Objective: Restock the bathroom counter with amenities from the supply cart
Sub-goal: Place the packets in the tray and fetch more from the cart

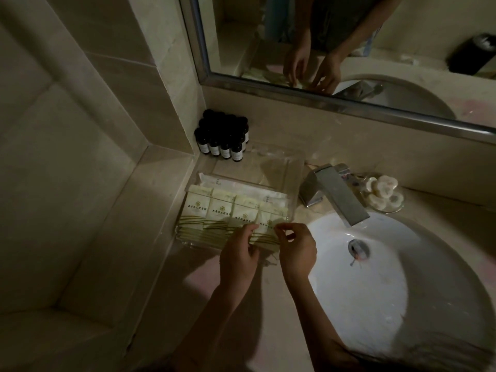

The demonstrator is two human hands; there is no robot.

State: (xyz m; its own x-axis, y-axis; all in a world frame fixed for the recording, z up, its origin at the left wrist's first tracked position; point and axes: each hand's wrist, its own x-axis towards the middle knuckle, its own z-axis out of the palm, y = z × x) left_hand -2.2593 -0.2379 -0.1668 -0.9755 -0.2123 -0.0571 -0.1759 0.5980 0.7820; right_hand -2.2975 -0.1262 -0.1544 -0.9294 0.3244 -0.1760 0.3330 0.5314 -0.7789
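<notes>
Your left hand [239, 253] has its fingers [249, 231] curled on the rightmost packet [265, 224]. Right hand [298, 251] pinches that packet's edge between thumb and forefinger. Packet stands at the 5 o'clock corner of the clear tray [296, 181], last in a row of cream packets [214, 213]. Tray sits on the desk [193, 269], at 9 o'clock from the basin [402, 277]. Dark bottles [222, 138] stand at the tray's 11 o'clock, faucet [335, 197] at its 3 o'clock.

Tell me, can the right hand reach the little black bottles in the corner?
Probably yes. The right hand would pass over the low clear tray of packets to the black bottles; nothing tall stands between, though it pinches one packet now.
</notes>
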